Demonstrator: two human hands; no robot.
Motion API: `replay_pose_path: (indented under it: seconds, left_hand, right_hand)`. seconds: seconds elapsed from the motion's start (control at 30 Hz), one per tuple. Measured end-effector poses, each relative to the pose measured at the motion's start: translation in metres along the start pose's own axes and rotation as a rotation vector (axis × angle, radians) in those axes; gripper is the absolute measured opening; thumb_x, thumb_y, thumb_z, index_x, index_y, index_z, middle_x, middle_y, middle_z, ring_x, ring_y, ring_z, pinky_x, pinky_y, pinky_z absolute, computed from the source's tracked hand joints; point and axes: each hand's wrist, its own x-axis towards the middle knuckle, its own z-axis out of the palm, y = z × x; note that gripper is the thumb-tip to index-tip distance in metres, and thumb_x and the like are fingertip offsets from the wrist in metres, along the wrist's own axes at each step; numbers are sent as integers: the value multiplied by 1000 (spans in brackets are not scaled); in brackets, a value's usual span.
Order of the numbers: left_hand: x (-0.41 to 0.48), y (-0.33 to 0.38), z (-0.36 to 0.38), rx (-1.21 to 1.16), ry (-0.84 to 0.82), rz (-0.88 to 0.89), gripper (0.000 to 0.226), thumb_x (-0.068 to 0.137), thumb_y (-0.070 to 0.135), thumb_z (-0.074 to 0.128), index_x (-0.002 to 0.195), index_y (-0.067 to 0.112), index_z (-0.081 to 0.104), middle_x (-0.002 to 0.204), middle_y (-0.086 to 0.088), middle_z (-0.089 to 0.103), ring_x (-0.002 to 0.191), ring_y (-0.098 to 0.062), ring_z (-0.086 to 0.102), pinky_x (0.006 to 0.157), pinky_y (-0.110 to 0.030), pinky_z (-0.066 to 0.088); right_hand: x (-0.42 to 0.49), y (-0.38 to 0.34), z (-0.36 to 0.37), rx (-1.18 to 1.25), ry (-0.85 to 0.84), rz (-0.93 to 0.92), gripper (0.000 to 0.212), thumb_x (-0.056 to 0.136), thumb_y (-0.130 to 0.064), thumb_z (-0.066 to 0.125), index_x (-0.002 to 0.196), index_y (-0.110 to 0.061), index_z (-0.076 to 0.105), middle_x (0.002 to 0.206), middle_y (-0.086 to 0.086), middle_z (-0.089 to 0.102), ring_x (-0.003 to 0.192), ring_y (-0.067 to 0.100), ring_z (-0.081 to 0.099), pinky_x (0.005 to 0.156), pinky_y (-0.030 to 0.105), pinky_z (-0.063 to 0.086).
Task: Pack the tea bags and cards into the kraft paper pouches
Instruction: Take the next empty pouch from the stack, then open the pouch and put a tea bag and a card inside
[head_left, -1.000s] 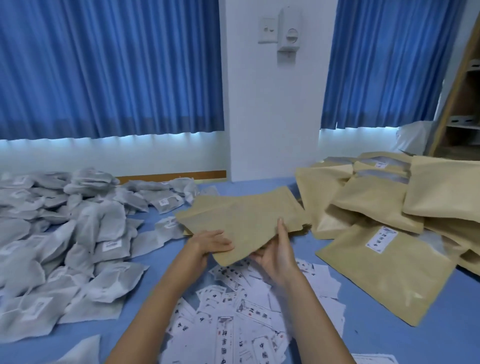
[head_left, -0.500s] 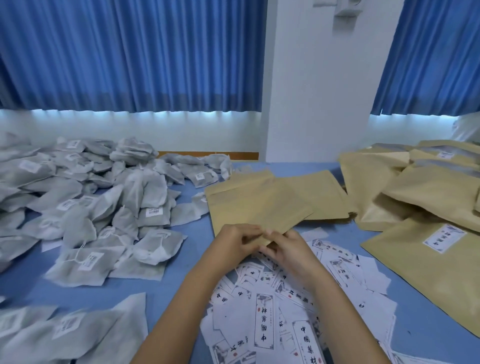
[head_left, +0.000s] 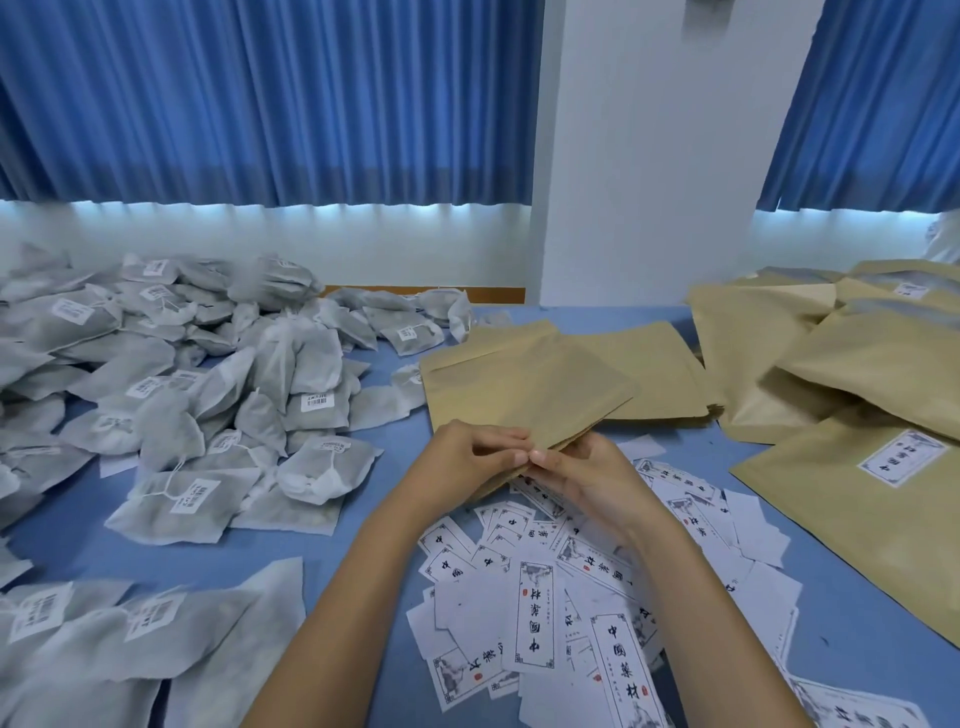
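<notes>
Near counter (head_left: 857, 649) middle, above loose cards (head_left: 535, 613): pinched near edge of one kraft pouch (head_left: 524, 395) with left hand (head_left: 467, 457) and right hand (head_left: 582, 478). Noted tea bags (head_left: 208, 395) heaped toward left edge. Judged risk: nipping both walls together, mouth never opening.

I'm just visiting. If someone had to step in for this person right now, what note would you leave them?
Left hand and right hand both pinch the near edge of one flat tan kraft paper pouch; it looks empty.
Grey mesh tea bags heaped at left; white printed cards scattered under the wrists.
Done: bulging tan pouches piled at right look filled.
To do: open this pouch, add tea bags and a card; spare flat pouches lie behind it.
</notes>
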Motion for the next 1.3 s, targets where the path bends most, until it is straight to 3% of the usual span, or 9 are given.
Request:
replay_pose_path:
  seconds: [0.13,0.27,0.37,0.47,0.73,0.9,1.03,1.2,1.3]
  left_hand:
    - [-1,1,0,66,63,37,15,86,22,67,98,28,76,103,22,70,93,12,61,76,-1,42]
    - [0,3,23,473,70,164,31,84,18,66,114,8,68,116,-1,63,100,-15,61,86,-27,48]
    - [0,9,37,629,62,145,27,92,22,55,103,0,66,109,-10,59,94,-25,59,80,-37,45]
    - [-1,12,40,717,180,93,23,92,17,50,88,-3,61,96,-13,58,83,-27,55,68,-36,40]
    - [-5,10,20,461,590,83,5,91,10,50,87,8,46,80,-12,55,72,-30,50,60,-32,35]
    - [-3,1,28,935,394,26,47,85,8,54,127,26,47,108,0,48,93,-21,53,58,-31,33]
    - [-3,2,28,715,312,264,67,76,-14,46,130,24,58,121,-3,54,95,-25,58,69,-33,48]
    - [-7,14,2,221,825,452,61,50,-20,38,91,5,76,98,-4,71,88,-10,65,82,-13,48]
    - [-12,20,-17,92,801,412,61,50,-24,36,86,5,76,95,-3,71,91,-12,66,83,-9,45]
  right_hand:
    - [1,1,-2,7,9,9,40,76,-1,70,114,4,57,108,13,71,105,26,67,83,28,56]
    - [7,11,4,-173,136,17,22,81,19,50,89,4,64,84,15,69,86,26,67,78,31,55]
    - [8,13,8,-280,333,1,12,83,11,47,80,5,57,71,20,61,69,29,58,75,42,48]
    - [8,15,14,-401,379,-63,21,92,2,45,74,-5,53,59,7,62,56,18,56,64,30,47]
    - [8,23,37,-503,462,-92,23,92,1,47,73,-11,49,61,1,57,53,8,65,58,23,45]
    - [8,20,33,-352,496,-57,14,81,4,51,70,-4,54,59,7,55,57,22,56,58,34,52]
    - [9,12,25,-170,510,-36,20,85,3,46,91,-1,64,72,15,70,60,23,69,48,25,53]
    - [8,13,10,-345,559,-22,58,82,16,28,97,-29,62,53,12,56,33,15,46,34,23,37]
    - [10,13,17,-345,497,5,72,81,16,27,107,-43,59,47,5,55,37,16,43,37,20,34]
